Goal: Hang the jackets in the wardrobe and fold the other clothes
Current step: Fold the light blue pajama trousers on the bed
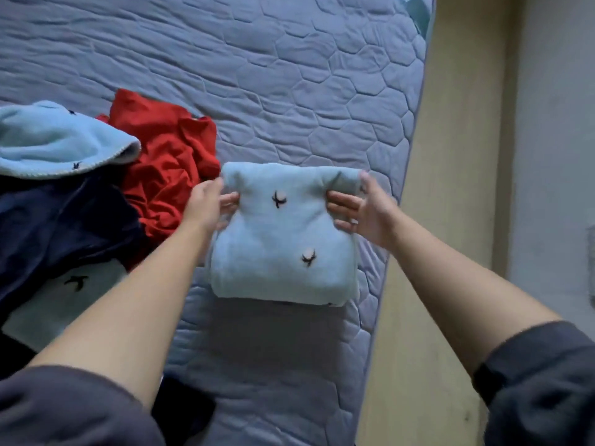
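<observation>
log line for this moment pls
step: folding | item: light blue garment | left hand: pinches top corner | right hand: pinches top corner | waiting: red garment

No readable text or labels anywhere

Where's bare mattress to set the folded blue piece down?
Free: the wide far mattress beyond the red garment and the folded piece; also the near strip on this side of the folded piece, up to the right edge. Crowded: the left, where red garment, hooded blue garment and navy garment overlap.
</observation>
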Tool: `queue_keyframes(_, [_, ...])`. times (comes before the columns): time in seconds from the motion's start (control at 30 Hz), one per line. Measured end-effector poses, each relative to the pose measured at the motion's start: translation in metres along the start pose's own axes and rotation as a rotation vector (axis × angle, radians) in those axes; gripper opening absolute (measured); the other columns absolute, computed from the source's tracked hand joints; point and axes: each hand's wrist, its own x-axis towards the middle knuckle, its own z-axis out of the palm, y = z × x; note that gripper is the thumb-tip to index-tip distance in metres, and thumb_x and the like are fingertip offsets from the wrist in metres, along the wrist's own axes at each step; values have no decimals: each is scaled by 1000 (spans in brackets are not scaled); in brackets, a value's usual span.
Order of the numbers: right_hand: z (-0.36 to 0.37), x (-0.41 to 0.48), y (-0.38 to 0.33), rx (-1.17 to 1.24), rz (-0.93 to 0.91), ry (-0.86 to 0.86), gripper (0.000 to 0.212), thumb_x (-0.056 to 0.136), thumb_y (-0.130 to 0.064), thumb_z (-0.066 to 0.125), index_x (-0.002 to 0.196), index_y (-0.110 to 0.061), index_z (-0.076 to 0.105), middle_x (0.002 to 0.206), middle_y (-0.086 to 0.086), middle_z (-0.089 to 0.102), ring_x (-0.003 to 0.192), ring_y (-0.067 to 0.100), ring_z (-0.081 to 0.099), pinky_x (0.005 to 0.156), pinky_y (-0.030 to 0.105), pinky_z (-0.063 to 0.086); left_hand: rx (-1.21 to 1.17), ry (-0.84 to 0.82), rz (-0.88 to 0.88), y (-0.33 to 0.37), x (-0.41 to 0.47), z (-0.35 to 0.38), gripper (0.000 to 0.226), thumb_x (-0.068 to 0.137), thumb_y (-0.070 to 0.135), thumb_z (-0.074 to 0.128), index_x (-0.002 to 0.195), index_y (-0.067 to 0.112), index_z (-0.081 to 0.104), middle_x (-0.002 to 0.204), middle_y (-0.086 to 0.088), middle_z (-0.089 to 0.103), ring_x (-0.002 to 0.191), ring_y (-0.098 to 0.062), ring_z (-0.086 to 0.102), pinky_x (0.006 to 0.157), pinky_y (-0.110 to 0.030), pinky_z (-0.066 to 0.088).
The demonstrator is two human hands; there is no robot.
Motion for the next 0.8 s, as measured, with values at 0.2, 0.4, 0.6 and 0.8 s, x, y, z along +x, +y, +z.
queue_keyframes(0.2, [39,19,85,-1304,-692,349,68,91,-36,43,152,-23,19,161,4,10,148,24,9,115,48,13,1111,182,685,-69,-1,60,61,89,34,34,149,24,29,159,-8,17,147,-27,15,115,-54,10])
queue_keyframes(0.4, [25,83,124,-1605,-597,392,68,91,-54,27,152,-34,6,162,3,-2,148,29,-5,112,64,0,1350,188,535,-115,57,62,70,90,51,29,152,30,5,160,-12,1,147,-31,0,111,-65,10])
queue_keyframes(0.6, [23,80,122,-1419,-649,356,76,88,-57,41,150,-42,1,160,-7,-13,148,23,-8,111,64,7,940,192,606,-118,62,48,85,79,58,39,152,30,6,161,-7,3,148,-23,2,116,-49,13])
queue_keyframes(0.8, [4,48,110,-505,-294,455,104,66,-46,78,146,-35,14,139,1,39,122,20,47,91,30,37,126,69,-76,-108,43,8,78,63,46,83,127,12,53,120,-11,65,103,-24,64,91,-37,51])
